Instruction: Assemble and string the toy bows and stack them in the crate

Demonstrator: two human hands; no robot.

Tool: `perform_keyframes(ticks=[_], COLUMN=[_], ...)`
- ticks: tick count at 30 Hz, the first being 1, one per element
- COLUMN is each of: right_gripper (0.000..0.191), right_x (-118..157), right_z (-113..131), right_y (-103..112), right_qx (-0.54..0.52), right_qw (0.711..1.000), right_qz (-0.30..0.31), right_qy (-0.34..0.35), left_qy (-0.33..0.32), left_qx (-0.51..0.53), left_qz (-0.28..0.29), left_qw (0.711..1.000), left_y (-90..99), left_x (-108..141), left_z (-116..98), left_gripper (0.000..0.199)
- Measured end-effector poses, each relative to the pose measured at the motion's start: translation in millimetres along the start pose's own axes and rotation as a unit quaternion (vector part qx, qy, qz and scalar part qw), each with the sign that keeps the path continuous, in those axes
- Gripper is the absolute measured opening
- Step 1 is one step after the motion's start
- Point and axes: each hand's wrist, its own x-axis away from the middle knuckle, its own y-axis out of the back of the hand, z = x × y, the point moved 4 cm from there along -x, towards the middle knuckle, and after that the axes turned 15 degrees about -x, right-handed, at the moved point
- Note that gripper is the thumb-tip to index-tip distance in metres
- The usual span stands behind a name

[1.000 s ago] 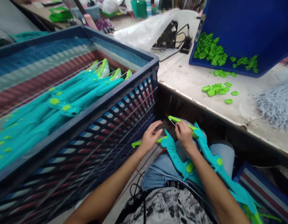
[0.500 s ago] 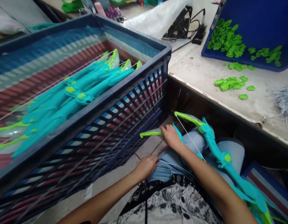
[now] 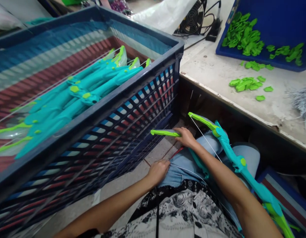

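My right hand (image 3: 185,137) is wrapped round a turquoise toy bow (image 3: 165,133) by its lime green limb, whose tip sticks out to the left; my forearm covers much of the bow. Lower down, my left hand (image 3: 158,172) is closed on the end of a white string (image 3: 186,169) that runs rightward over my lap. The fingertips there are hidden. A second toy bow (image 3: 227,148), turquoise with lime limbs and strung, lies across my knees, right of my right forearm.
On my left stands a dark blue crate (image 3: 133,105) holding several finished-looking toy bows (image 3: 80,89). Ahead, the worktable (image 3: 202,67) bears loose green plastic pieces (image 3: 245,84), a tilted blue bin (image 3: 279,23) of more, a small fan (image 3: 194,19) and cut strings (image 3: 301,104).
My right hand has shifted slightly up and right along with the bow limb. My left hand has risen a little, still at the string. The view has tilted slightly.
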Motion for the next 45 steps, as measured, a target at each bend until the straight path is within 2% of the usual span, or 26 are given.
perform_keyframes(ticks=[3, 5, 6, 7, 8, 10, 12, 14, 16, 18, 20, 22, 24, 26, 29, 32, 35, 39, 45], right_gripper=[0.050, 0.050, 0.050, 0.050, 0.050, 0.050, 0.050, 0.049, 0.049, 0.049, 0.049, 0.049, 0.050, 0.052, 0.056, 0.058, 0.058, 0.058, 0.057], right_x=[0, 1, 2, 2, 3, 5, 6, 8, 9, 10, 11, 13, 16, 19, 26, 33, 37, 38, 38], right_z=[-5, -9, -11, -13, -14, -15, -15, -15, -15, -15, -16, -18, -21, -23, -25, -24, -20, -18, -18], right_y=[3, 5, 6, 7, 7, 6, 6, 6, 8, 9, 11, 11, 11, 11, 12, 13, 10, 6, 5], right_qx=[-0.035, -0.064, -0.079, -0.095, -0.111, -0.140, -0.165, -0.187, -0.208, -0.224, -0.251, -0.295, -0.352, -0.407, -0.479, -0.517, -0.542, -0.555, -0.564], right_qw=[0.999, 0.998, 0.997, 0.995, 0.994, 0.990, 0.986, 0.982, 0.978, 0.975, 0.968, 0.955, 0.936, 0.913, 0.876, 0.852, 0.834, 0.825, 0.819], right_qz=[-0.009, -0.013, -0.014, -0.015, -0.015, -0.011, -0.005, 0.000, 0.002, 0.004, 0.005, 0.005, 0.008, 0.015, 0.026, 0.027, 0.038, 0.046, 0.044], right_qy=[-0.002, -0.002, -0.001, 0.000, 0.001, 0.005, 0.009, 0.010, 0.008, 0.005, 0.001, -0.006, -0.017, -0.031, -0.056, -0.077, -0.092, -0.097, -0.096], left_qy=[-0.003, 0.001, 0.005, 0.008, 0.009, 0.001, -0.022, -0.044, -0.044, -0.020, 0.007, 0.029, 0.048, 0.074, 0.127, 0.164, 0.147, 0.106, 0.078], left_qx=[0.065, 0.199, 0.294, 0.398, 0.504, 0.681, 0.787, 0.835, 0.852, 0.850, 0.837, 0.825, 0.816, 0.807, 0.773, 0.693, 0.602, 0.518, 0.478], left_qz=[-0.025, -0.044, -0.040, -0.026, -0.007, 0.033, 0.067, 0.099, 0.113, 0.108, 0.098, 0.086, 0.059, 0.004, -0.112, -0.231, -0.314, -0.329, -0.342], left_qw=[0.998, 0.979, 0.955, 0.917, 0.864, 0.731, 0.613, 0.539, 0.509, 0.516, 0.538, 0.557, 0.573, 0.585, 0.612, 0.663, 0.719, 0.782, 0.806], left_y=[10.4, 23.6, 30.8, 38.0, 45.4, 60.5, 73.9, 82.2, 84.8, 83.5, 81.8, 82.2, 86.1, 93.1, 107.0, 124.2, 143.5, 160.8, 167.6], left_x=[0, 3, 5, 7, 8, 9, 9, 6, 1, -5, -9, -11, -11, -11, -13, -20, -29, -37, -37], left_z=[10, 17, 18, 18, 14, -1, -22, -42, -54, -59, -57, -51, -40, -25, 2, 22, 28, 23, 22], left_gripper=[0.022, 0.017, 0.016, 0.016, 0.016, 0.020, 0.025, 0.032, 0.036, 0.036, 0.042, 0.045, 0.040, 0.038, 0.037, 0.033, 0.023, 0.019, 0.017])
